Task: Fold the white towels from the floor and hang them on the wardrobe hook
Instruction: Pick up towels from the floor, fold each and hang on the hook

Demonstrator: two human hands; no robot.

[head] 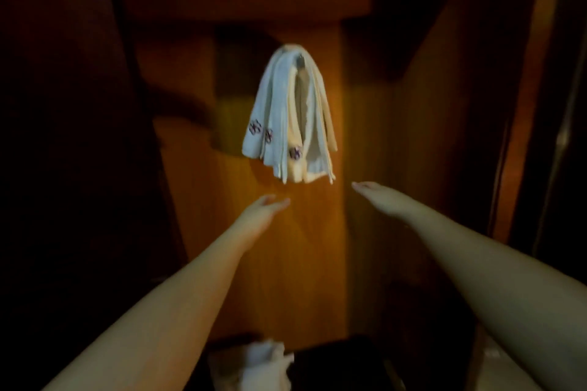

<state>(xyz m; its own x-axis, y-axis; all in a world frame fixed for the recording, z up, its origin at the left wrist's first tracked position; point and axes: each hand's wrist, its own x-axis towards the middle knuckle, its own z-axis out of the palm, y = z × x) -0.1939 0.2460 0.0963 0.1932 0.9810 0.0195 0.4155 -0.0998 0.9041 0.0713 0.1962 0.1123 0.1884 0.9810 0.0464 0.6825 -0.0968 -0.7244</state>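
From my head camera I see the folded white towels (287,117) draped in a bunch over the hook (299,61) on the brown wardrobe panel (311,247), their layered ends hanging down, with small dark embroidered marks near the lower left edges. My left hand (265,207) reaches up just below the bundle, fingers straight and relaxed, holding nothing and not touching the cloth. My right hand (378,195) is stretched out to the lower right of the towels, fingers extended too, also apart from them (the picture is blurred, so finer finger detail is lost). Both hands are well apart from each other. Low down, between my forearms, more crumpled white cloth (266,359) lies on the dark floor.
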